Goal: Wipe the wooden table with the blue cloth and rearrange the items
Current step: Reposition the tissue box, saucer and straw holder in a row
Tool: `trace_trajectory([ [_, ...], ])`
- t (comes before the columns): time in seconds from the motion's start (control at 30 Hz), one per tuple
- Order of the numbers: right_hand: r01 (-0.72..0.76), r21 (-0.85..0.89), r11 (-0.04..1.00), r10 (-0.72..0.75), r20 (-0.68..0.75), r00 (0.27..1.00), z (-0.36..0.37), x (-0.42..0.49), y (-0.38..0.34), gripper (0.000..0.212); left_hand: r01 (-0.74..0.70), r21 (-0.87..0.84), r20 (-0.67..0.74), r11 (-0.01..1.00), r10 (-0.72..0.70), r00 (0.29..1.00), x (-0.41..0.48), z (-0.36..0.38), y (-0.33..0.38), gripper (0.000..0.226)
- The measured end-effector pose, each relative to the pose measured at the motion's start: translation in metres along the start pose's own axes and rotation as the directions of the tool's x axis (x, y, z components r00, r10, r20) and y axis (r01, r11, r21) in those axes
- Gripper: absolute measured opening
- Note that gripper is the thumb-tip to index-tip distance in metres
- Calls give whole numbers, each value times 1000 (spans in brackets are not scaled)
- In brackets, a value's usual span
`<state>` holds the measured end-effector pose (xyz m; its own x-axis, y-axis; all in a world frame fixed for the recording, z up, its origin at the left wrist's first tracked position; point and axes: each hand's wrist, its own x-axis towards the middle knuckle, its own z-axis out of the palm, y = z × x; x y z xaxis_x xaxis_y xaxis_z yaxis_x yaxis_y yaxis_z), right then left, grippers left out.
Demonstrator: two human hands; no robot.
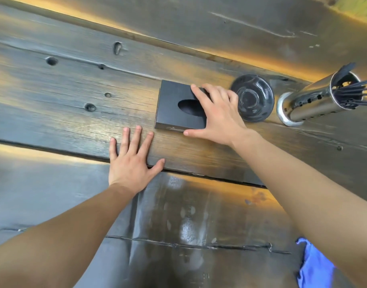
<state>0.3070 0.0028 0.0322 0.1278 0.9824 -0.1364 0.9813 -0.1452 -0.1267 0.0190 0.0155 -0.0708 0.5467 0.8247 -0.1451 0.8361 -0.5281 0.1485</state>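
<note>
Blue cloth [311, 265] lies by the right forearm at the near worktop [53, 104] edge, in neither hand. Left hand [130, 161] rests flat, fingers spread, holding nothing. Right hand [215, 119] spans the black box [176, 104], fingers across its top, thumb at its near edge. Just beside the knuckles sits a dark bowl [252, 98], then a metal holder [315, 100] of black sticks. Sliding the box rightward could knock the bowl into the holder and tip it.
</note>
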Motion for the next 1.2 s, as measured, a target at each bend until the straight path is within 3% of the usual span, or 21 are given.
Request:
trace_trajectory([
  [0.43,-42,-12,999,43,28,999,20,-91,-8,120,6,-36,23,999,-5,1000,-1,-4,1,81],
  [1.2,-71,-27,997,73,65,995,33,-106,-17,125,10,-61,-14,998,-11,1000,-1,3,-1,66],
])
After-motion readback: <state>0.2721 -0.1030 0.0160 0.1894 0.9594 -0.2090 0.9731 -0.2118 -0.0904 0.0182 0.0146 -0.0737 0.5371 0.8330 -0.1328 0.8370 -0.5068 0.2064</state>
